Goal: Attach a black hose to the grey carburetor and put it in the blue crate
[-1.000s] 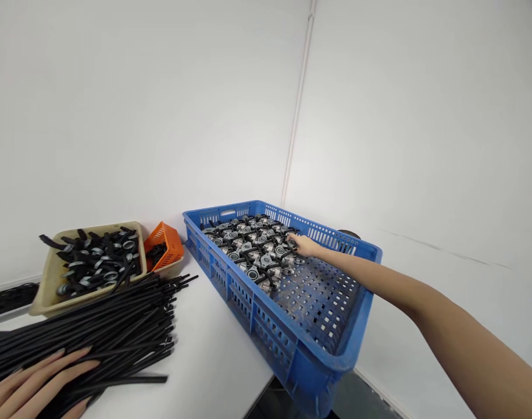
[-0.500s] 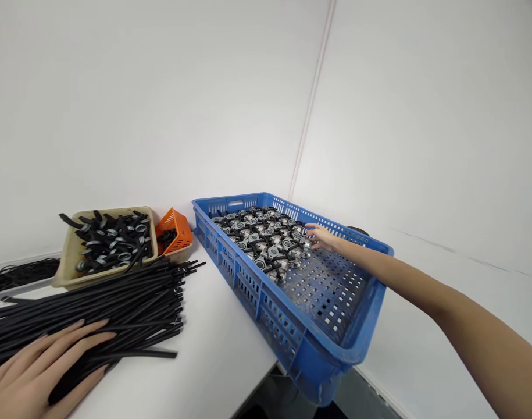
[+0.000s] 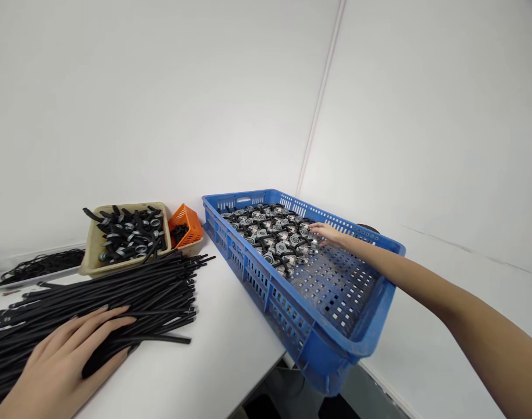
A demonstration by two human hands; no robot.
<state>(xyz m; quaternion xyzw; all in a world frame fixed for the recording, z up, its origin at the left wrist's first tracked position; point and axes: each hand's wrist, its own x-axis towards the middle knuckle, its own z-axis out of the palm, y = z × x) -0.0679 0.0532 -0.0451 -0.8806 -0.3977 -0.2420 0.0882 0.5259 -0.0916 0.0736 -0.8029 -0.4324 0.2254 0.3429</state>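
Observation:
My left hand [image 3: 69, 358] lies with its fingers stretched and spread on a bundle of thin black rubber tubes [image 3: 147, 297], its palm hiding part of them. My right arm reaches over the near rim of a large blue plastic crate [image 3: 266, 297]. Inside it, my right hand [image 3: 329, 234] is at the end of rows of silvery metal fittings with black hoses [image 3: 277, 227]. The fingers curve round a metal fitting [image 3: 313, 247] at the rows' right edge; the hand partly covers this piece.
A beige bin [image 3: 91, 250] holds short black hoses with metal clamps. Beside it, a tilted orange basket [image 3: 195, 224] contains small black pieces. Thin black cords [image 3: 43, 263] lie in a tray at the left. White walls stand behind the table [image 3: 222, 343]; the crate juts past its edge.
The view has turned a little left, shifting everything rightward. Within the crate, my right hand has moved slightly closer to the rows of fittings. My left hand stays on the tubes.

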